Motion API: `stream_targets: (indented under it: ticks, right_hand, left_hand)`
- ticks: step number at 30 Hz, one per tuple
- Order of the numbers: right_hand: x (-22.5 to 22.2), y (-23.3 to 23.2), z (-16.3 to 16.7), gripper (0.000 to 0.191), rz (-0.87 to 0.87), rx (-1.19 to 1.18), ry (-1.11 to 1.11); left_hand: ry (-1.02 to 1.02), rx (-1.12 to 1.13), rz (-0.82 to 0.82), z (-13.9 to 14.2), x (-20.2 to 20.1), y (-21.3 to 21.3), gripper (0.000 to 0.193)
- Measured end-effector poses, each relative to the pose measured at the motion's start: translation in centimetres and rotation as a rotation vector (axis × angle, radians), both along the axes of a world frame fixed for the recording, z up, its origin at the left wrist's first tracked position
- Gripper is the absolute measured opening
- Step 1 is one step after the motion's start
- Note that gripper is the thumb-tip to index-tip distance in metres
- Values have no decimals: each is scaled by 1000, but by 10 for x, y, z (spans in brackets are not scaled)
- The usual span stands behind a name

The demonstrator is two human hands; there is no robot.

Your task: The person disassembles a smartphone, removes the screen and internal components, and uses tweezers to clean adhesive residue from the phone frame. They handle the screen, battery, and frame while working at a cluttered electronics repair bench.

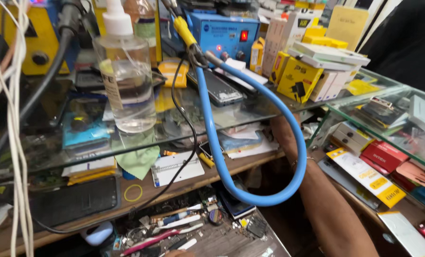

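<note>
Now | cluttered glass shelf (250, 112) | blue hose (269, 143) | right arm (331, 209) beneath | hands' grip: cannot tell

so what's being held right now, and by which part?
Cannot tell. The right forearm reaches under the glass shelf, behind the blue hose, and its hand is hidden. The left hand is barely a sliver at the bottom edge; no grip shows.

obstacles: blue hose (250, 143) loops across shelf gap | bottle (127, 71), boxes (300, 78) crowd glass top (250, 112)
</note>
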State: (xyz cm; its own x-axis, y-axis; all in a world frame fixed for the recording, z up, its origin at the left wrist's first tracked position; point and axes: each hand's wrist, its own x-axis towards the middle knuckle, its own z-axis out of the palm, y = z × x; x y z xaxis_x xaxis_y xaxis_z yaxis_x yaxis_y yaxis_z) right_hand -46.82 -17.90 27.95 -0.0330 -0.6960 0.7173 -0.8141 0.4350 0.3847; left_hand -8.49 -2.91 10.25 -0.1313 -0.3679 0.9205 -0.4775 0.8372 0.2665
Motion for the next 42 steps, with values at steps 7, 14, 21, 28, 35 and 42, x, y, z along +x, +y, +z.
stream_targets:
  ticks: [7,14,21,28,35,42]
  right_hand:
    - [21,53,-33,14,583,-619,-409]
    - [47,112,-60,20,559,-770,-632]
    - [61,207,-101,21,748,-1021,-1063]
    - [114,318,-119,32,728,-1162,-2247]
    - [227,345,-161,16,1062,-736,-2373]
    - [285,345,-191,33,720,-599,-1933]
  left_hand:
    - [10,-5,30,0,5,7,30]
    - [10,29,20,12,12,16,29]
    - [34,121,13,89,17,50,29]
    - [-138,328,-83,127,37,83,35]
    - [-171,298,-95,133,41,84,39]
    - [-188,298,-109,127,45,89,41]
